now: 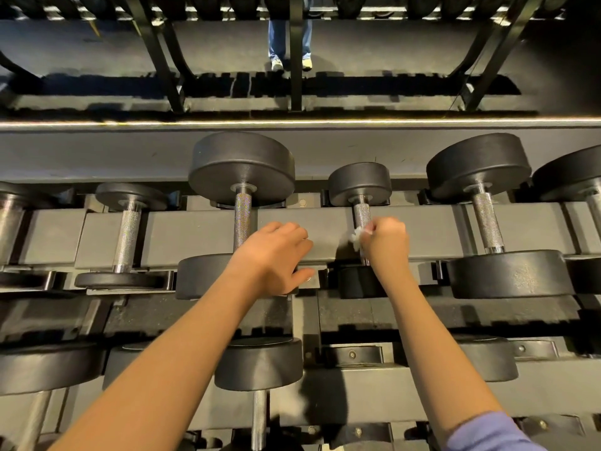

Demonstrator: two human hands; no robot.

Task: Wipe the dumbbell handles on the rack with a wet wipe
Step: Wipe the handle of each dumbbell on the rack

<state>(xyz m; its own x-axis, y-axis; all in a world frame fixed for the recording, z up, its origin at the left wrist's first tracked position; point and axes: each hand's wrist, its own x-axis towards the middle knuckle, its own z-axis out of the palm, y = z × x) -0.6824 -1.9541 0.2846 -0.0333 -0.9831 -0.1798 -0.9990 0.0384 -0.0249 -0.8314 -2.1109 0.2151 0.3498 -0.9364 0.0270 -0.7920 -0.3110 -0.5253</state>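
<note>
The fingers (374,227) of the right hand (385,242) are curled and pinch a crumpled white wet wipe (357,238), a little right of the middle of the frame. The wipe is pressed to the left side of the rough metal handle (361,214) of a small black dumbbell (359,183), on the lower part of that handle. This dumbbell lies across the rack (195,232), one head toward the top of the frame and the other, half hidden under the wrist, toward the bottom.

The left hand (276,255) is in the middle of the frame, just left of the right one. It lies palm down on the grey beam of the rack. Its fingers are loosely bent and close together and they hold nothing; the thumb points to the right along the lower edge of the beam.

Just left of this hand lies a big dumbbell (240,167) with a long handle. Another big dumbbell (478,167) lies to the right, and a thin one (130,193) to the left. More dumbbells stand on the lower shelf (357,379). At the lower right corner is a purple sleeve (494,431). At the top centre are legs in blue jeans (289,37).
</note>
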